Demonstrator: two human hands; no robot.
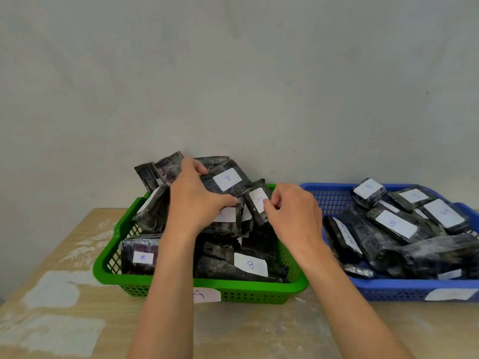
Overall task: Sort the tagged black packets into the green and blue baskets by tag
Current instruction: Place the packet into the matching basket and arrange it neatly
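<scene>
With my left hand (193, 200) I grip a black packet with tag A (228, 178). The thumb is curled under its near edge and the fingers go over its far edge, above the back part of the green basket (108, 268). My right hand (293, 213) pinches with curled fingertips a second packet with tag A (255, 196), which stands tilted near the back right corner of this basket. At the front of the green basket lie a left packet with tag B (142, 257) and a right packet with tag B (250, 265). On its front wall sticks a white label A (206, 295). Just right of the green basket stands the blue basket (388, 287), full of packets (392, 224), several showing tag B. Under the green basket is the wooden table (64, 320).
</scene>
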